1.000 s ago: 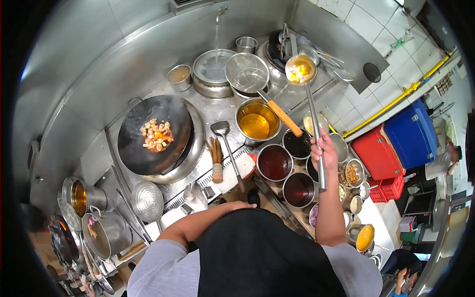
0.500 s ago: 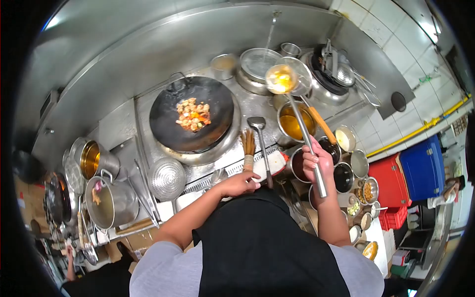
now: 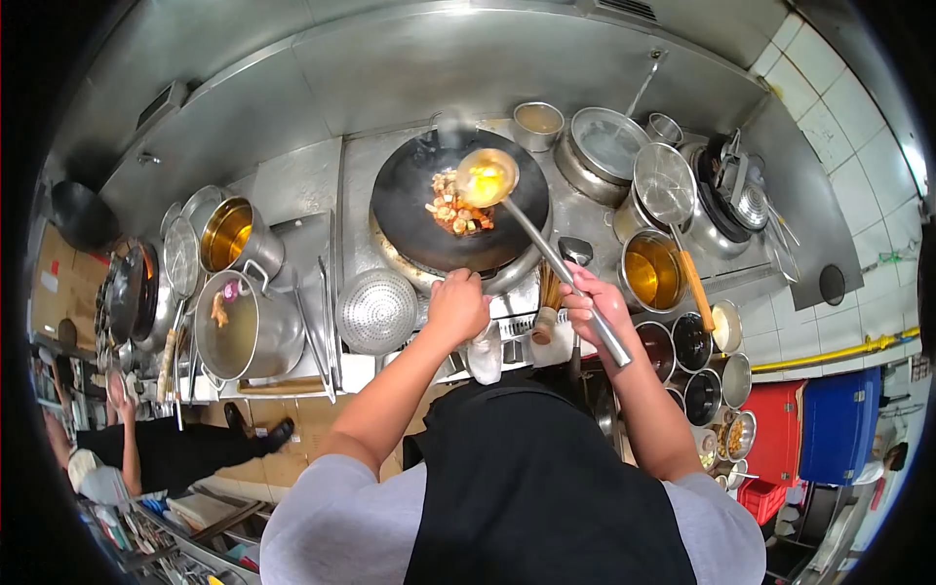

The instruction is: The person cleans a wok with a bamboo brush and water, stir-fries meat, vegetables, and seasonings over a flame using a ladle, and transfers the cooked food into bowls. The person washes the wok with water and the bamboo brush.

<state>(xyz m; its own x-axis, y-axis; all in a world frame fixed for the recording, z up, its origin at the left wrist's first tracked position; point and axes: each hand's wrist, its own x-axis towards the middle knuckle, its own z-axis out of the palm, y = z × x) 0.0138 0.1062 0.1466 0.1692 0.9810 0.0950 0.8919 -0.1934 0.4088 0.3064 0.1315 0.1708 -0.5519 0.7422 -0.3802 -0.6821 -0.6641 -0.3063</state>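
Right hand (image 3: pixel 597 300): grip closed round the steel ladle (image 3: pixel 539 246), near the butt of its handle, thumb and fingers wrapped over. Handle slants up and away to the left; the bowl hangs over the wok (image 3: pixel 400 210) and hides part of the food (image 3: pixel 458 207) from this view. In the bowl, a yellow and white mix (image 3: pixel 487 182), egg-like. Gap between bowl and food not readable from above.

Left hand (image 3: pixel 461 307): at the near edge of the wok, fingers curled; cannot tell whether the grip is closed on the rim. Pale cloth (image 3: pixel 485 353) just below this hand.

Food lies in one heap of small browned and orange pieces in the wok. Wok sits on a burner ring, slightly tilted; faint haze above.

Around, on the steel table (image 3: pixel 361 171): strainer (image 3: pixel 377 312) left of the left hand; brush (image 3: pixel 545 327) and spatula (image 3: pixel 575 252) beside the right. Beyond them a pot (image 3: pixel 627 289) of amber oil, with a wood-handled skimmer (image 3: pixel 667 185) near it. Water runs from a tap into a wide pan (image 3: pixel 575 127) at the back.

Far left: a second person (image 3: pixel 161 458), dark apron.
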